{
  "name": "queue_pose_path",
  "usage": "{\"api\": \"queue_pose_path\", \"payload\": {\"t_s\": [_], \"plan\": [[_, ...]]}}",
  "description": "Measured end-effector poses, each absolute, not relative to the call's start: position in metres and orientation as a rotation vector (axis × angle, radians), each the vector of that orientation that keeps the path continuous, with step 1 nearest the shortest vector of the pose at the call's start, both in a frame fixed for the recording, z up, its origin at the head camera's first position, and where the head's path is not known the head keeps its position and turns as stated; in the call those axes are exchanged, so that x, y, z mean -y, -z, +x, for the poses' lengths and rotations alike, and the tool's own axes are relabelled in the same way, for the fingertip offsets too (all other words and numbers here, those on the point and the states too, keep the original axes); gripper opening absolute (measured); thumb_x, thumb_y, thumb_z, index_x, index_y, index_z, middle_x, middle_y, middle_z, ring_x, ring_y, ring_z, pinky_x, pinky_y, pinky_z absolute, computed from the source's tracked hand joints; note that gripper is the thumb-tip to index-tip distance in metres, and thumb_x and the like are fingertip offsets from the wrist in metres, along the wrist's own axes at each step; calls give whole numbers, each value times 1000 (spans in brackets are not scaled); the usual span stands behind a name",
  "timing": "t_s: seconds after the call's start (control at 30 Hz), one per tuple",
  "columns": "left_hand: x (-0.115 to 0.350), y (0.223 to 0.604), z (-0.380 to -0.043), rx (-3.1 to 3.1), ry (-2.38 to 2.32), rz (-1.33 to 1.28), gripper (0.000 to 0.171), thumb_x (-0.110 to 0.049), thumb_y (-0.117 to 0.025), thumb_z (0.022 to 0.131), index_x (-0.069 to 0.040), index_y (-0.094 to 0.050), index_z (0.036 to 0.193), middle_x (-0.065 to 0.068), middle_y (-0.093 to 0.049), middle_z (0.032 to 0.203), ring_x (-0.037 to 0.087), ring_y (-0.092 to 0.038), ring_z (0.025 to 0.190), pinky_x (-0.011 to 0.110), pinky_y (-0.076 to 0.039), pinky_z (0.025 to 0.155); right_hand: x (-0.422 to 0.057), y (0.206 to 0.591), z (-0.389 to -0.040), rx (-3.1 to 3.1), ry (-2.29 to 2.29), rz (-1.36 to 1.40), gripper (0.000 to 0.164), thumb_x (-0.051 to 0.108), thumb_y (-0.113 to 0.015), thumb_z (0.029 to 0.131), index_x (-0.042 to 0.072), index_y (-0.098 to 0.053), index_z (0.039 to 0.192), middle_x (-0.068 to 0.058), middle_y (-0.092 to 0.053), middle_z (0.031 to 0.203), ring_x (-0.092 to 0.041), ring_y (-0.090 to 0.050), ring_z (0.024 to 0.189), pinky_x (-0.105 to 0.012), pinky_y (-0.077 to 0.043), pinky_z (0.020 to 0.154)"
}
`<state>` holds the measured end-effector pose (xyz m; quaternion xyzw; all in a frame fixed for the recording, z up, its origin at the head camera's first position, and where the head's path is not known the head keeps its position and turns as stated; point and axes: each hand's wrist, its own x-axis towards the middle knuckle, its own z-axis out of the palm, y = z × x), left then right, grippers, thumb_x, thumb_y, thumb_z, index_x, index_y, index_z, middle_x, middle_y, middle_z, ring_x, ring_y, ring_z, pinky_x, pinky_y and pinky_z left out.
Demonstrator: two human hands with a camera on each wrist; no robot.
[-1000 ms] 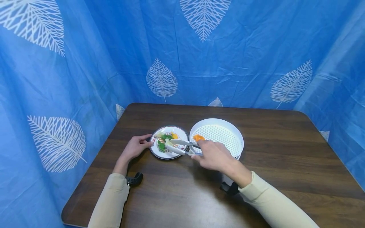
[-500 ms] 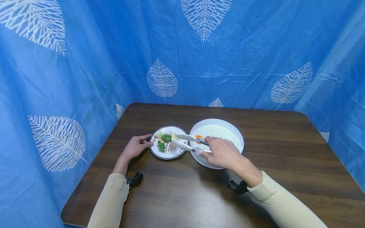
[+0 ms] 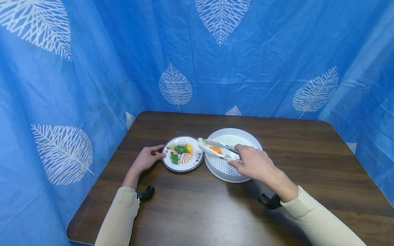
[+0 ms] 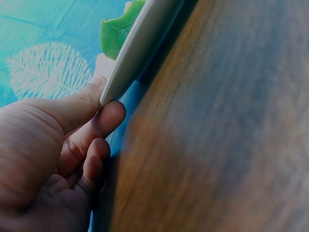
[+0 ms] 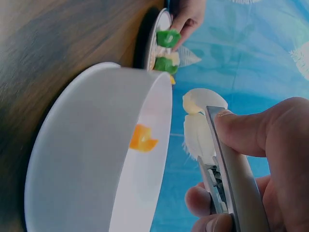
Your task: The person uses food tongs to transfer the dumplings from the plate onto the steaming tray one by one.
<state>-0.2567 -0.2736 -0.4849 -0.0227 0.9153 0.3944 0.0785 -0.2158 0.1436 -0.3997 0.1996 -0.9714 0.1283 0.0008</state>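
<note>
My left hand (image 3: pixel 148 158) pinches the left rim of a small white plate (image 3: pixel 192 164), thumb on top and fingers beneath in the left wrist view. Green vegetable pieces (image 3: pixel 181 149), a yellow piece (image 3: pixel 188 147) and a pale piece lie on it. In my right hand (image 3: pixel 255 162) is a pair of metal tongs (image 3: pixel 210 151) with white tips, its handles squeezed between thumb and fingers. A pale green-white piece (image 3: pixel 201 141) sits at the tips, above the gap between plate and round white sieve-like pan (image 3: pixel 255 137). An orange piece (image 5: pixel 143 138) lies in the pan.
Plate and pan stand side by side near the middle of a dark wooden table (image 3: pixel 292 143). Blue curtains (image 3: pixel 261 51) with white leaf prints hang behind and at the sides. Both wrists wear black bands.
My right hand has drawn the tongs rightward from over the plate to the pan's left rim, carrying the pale piece off the plate. The left hand has stayed put.
</note>
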Motion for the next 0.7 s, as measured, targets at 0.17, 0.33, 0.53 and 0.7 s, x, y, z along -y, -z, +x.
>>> {"api": "queue_pose_path", "payload": {"t_s": [0.17,0.33,0.53,0.7], "plan": [[273,485,-256,-2744,-1182,-67,59,-38,-70,99,-16,-54,151,5,-67,85,22,-58,85,37,-41,86,-154,402,-217,3040,-394,597,52,52,-71,91,8,-67,120,-1,-68,91,-18,-54,71,-37,-46,62],[274,486,-257,-2746,-1182,-59,59,-38,-69,99,-16,-54,151,4,-67,84,22,-58,85,38,-42,86,-162,402,-219,3059,-409,550,55,52,-70,92,6,-66,122,-5,-69,96,-20,-55,72,-36,-46,61],[275,487,-257,-2743,-1181,-63,60,-40,-69,99,-16,-53,152,4,-67,84,22,-58,86,38,-42,87,-171,403,-218,3111,-472,482,61,48,-70,93,1,-62,131,-14,-71,109,-22,-57,74,-32,-43,57],[275,487,-258,-2744,-1180,-61,59,-39,-69,99,-16,-54,151,4,-67,84,22,-58,85,37,-42,85,-178,408,-218,3144,-481,430,64,49,-68,94,-1,-60,134,-17,-70,112,-23,-57,75,-33,-43,57]]}}
